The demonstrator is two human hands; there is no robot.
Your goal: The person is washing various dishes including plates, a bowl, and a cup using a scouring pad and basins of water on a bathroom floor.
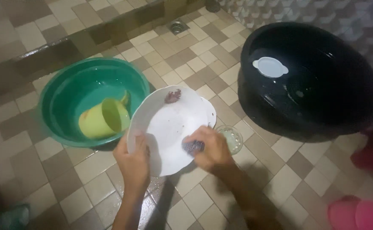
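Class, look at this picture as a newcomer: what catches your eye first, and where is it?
The white plate at centre, held by the left hand while the right hand presses a dark scrubber on it. A green basin with a yellow cup sits left; a black basin sits right.

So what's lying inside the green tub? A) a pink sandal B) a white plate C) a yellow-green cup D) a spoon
C: a yellow-green cup lies tipped on its side inside the green tub, while the white plate is outside it, held by the left hand and wiped by the right hand with a dark scrubber.
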